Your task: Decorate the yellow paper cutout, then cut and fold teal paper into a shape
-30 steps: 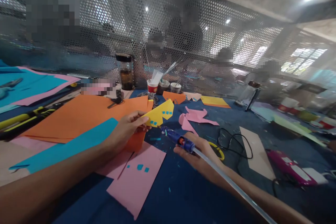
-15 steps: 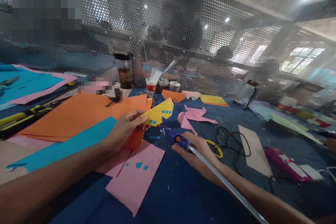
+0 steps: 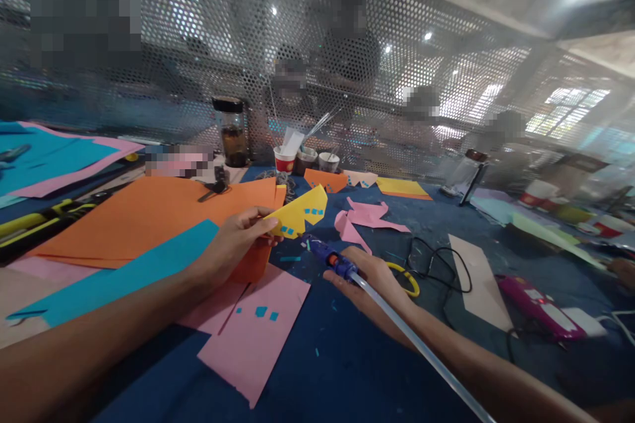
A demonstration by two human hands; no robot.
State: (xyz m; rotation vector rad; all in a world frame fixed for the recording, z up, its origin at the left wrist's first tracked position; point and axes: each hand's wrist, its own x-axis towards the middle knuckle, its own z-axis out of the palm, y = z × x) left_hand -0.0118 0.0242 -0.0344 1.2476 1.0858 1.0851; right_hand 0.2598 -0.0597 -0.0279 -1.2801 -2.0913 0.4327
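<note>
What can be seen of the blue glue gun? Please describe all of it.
The glue gun is dark blue, seemingly plastic, with an orange-red part near its rear. A long translucent stick comes from its back end and slants down to the picture's bottom edge. The right hand grips it, and its handle is hidden. The tip points forward and to the left, close to the lower edge of the yellow paper; whether they touch is unclear.

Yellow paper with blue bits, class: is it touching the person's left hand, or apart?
Touching. The head view shows it: the left hand pinches the yellow paper at its left end, with the thumb lying over it.
</note>
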